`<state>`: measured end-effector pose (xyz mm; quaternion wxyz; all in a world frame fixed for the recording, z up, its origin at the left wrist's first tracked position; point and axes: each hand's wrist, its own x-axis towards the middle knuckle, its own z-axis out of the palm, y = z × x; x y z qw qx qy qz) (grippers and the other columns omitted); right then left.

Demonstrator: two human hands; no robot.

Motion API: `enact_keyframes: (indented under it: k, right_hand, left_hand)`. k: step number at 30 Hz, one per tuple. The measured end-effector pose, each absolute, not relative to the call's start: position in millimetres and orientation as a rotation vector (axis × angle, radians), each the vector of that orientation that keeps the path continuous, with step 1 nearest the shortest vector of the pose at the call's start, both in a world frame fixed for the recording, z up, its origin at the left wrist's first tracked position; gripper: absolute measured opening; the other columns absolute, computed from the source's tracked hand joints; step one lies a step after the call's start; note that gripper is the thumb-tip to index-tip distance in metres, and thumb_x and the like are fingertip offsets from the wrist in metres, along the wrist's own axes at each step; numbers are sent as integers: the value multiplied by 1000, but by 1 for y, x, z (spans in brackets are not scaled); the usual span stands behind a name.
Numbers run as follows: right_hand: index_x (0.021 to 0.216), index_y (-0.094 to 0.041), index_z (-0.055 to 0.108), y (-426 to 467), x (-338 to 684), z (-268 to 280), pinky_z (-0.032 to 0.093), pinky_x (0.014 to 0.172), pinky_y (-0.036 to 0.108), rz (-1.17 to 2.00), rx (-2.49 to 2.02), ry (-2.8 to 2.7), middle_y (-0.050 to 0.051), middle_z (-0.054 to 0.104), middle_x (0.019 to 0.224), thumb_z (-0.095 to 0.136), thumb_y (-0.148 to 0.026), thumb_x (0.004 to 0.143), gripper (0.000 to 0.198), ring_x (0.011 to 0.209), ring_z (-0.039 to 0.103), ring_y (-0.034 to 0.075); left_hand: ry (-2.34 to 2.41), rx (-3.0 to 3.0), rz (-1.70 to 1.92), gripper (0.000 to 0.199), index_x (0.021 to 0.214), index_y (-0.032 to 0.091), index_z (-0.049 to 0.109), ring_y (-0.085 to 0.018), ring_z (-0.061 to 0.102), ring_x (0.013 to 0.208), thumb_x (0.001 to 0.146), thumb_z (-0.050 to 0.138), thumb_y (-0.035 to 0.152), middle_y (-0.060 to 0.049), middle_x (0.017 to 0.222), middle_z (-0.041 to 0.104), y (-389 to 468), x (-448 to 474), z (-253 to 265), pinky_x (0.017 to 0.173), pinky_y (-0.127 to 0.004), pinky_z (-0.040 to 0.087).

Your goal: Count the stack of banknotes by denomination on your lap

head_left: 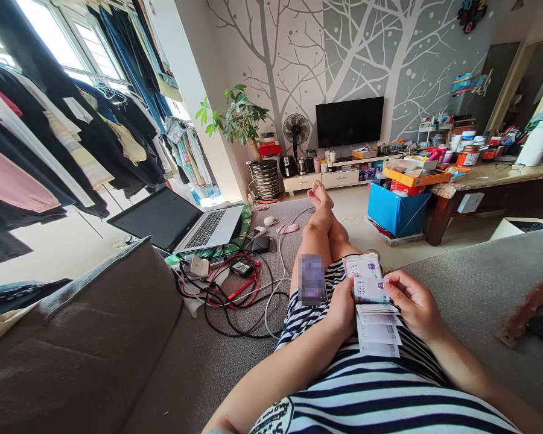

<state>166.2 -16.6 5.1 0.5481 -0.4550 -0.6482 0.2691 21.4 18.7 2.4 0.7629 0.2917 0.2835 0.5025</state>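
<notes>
Above my lap, my left hand [342, 306] grips banknotes [367, 290] by their left edge, thumb on top. The fingers of my right hand [411, 299] are closed on the right edge of the notes, near a purple patch. Beyond them more banknotes [359, 267] show, partly covered by the notes in front. Below my hands, several pale paper notes [381, 335] lie fanned out on my striped clothing [344, 386]. A blurred-out flat item [312, 279] rests on my thigh, left of my hands.
Left of my legs lie tangled cables [239, 301], a black adapter [243, 267] and an open laptop [208, 229] on the grey sofa [235, 361]. A blue box [396, 208] stands on the floor at right, beside a cluttered table [493, 175]. A television [350, 122] stands ahead.
</notes>
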Motion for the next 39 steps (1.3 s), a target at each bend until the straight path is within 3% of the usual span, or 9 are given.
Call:
enact_keyframes:
  k: [7,24,31,39]
  right_hand:
    - [80,-20,59,-20,165,9,37,55,24,621,-1078,-1536,-1,50,64,52,-46,93,30,60,45,14]
    - [80,-20,59,-21,165,11,38,54,25,596,-1083,-1551,-1,51,64,51,-49,93,33,59,45,15]
    - [79,-20,60,-20,165,11,39,54,24,593,-1074,-1552,-1,52,64,52,-47,93,32,59,46,14]
    - [79,-20,60,-19,166,9,38,54,24,604,-1070,-1568,-1,51,65,51,-48,93,32,59,46,15]
  left_hand:
    - [623,626,1091,29,77,13,69,-19,60,68,67,68,40,-5,71,70,18,20,1,74,-32,43]
    - [633,639,1092,25,72,15,66,-23,62,76,66,67,39,-4,63,65,15,19,4,79,-34,43]
    - [630,650,1093,25,71,15,66,-17,54,61,66,67,39,-3,63,65,13,20,8,71,-31,40]
    - [632,637,1091,25,69,14,65,-16,54,59,66,69,39,-3,64,66,14,19,5,70,-31,40]
